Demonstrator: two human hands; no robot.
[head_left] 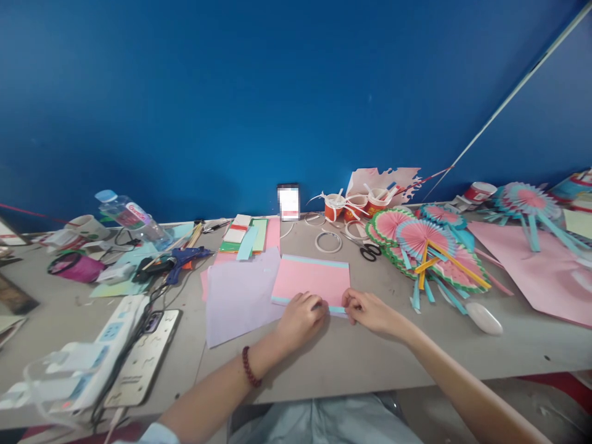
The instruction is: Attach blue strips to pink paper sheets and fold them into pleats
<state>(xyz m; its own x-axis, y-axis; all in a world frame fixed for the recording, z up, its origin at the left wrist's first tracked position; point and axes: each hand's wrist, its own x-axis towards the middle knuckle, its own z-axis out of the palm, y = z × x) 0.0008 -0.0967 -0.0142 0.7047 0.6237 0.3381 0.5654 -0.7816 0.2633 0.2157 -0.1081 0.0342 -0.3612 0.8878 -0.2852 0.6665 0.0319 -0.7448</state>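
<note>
A pink sheet of paper with light blue strips along its far and near edges lies in front of me. Its near edge is under my left hand, whose fingers are curled and pressed down on the paper. At the near right corner, my right hand pinches the paper edge between thumb and fingers, by the blue strip. A lilac sheet lies to the left and reaches partly beneath the pink one. My left fingertips are partly hidden.
Paper fans, scissors and a tape roll lie to the right and behind. On the left are a glue gun, a bottle, a power strip and a phone. A white mouse-shaped object sits near my right forearm.
</note>
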